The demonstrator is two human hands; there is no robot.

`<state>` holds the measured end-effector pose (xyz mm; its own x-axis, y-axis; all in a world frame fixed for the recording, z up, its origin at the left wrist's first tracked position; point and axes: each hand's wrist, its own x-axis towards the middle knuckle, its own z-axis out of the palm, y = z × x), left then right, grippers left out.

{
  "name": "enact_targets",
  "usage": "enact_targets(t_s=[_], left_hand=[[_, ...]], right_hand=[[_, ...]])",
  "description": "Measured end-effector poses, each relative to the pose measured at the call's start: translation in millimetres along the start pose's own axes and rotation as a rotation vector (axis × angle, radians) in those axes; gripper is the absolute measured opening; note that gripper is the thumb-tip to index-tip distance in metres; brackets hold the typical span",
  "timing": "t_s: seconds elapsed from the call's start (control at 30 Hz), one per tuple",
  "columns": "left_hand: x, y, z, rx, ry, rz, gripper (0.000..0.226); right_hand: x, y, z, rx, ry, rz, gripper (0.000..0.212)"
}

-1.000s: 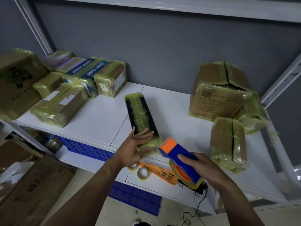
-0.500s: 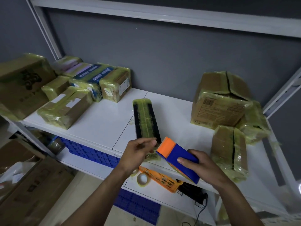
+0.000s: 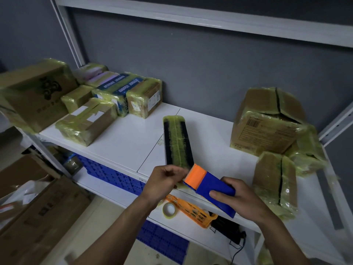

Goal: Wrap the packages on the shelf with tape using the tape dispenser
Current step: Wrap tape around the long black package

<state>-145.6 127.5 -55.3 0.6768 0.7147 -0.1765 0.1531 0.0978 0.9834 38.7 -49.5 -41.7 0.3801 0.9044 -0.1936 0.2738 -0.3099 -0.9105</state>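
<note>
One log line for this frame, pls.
left hand: curled at orange cutter, grasp unclear | right hand: grips tape dispenser | long black package: flat on shelf, beyond hands

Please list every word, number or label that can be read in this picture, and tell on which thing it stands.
No text reads clearly.
Blue boxes: white lettering on top, too blurred.
Right carton: barcode and printed lines, too small.
Left carton: dark logo with print under it, blurred.
Small carton beside the blue boxes: white stickers, marks unreadable.
</note>
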Motion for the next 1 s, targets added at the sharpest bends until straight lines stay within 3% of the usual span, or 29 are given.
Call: enact_targets(t_s=[0.23, 0.37, 0.53, 0.67, 0.77, 0.83, 1.0], left_hand=[[-0.9, 0.0, 2.3, 0.067, 0.088, 0.073, 0.014], [-1.5, 1.0, -8.9, 0.067, 0.11, 0.075, 0.011], [-3.7, -6.4, -24.3, 0.047, 0.199, 0.033, 0.007], [-8.8, -14.8, -27.9, 0.035, 0.236, 0.017, 0.009], [-12.5, -22.9, -39.8, -0.015, 0.332, 0.006, 0.011], [-13.2, -27.0, -50.2, 0.003, 0.387, 0.019, 0.012], [-11.2, -37.8, -54.4, -0.012, 0.407, 0.017, 0.01]], right_hand=[[1.9, -8.5, 7.1, -0.08, 0.019, 0.02, 0.041], [3.2, -14.5, 1.8, -0.119, -0.025, 0.027, 0.049], [9.8, -19.4, -5.2, -0.232, -0.051, 0.028, 0.043], [14.6, -23.6, -2.3, -0.257, -0.072, 0.022, 0.058], [14.8, -18.9, -2.0, -0.275, -0.096, 0.034, 0.052], [15.1, -14.3, -5.4, -0.302, -0.083, 0.037, 0.046], [16.7, -21.3, 0.5, -0.394, 0.057, -0.039, 0.058]])
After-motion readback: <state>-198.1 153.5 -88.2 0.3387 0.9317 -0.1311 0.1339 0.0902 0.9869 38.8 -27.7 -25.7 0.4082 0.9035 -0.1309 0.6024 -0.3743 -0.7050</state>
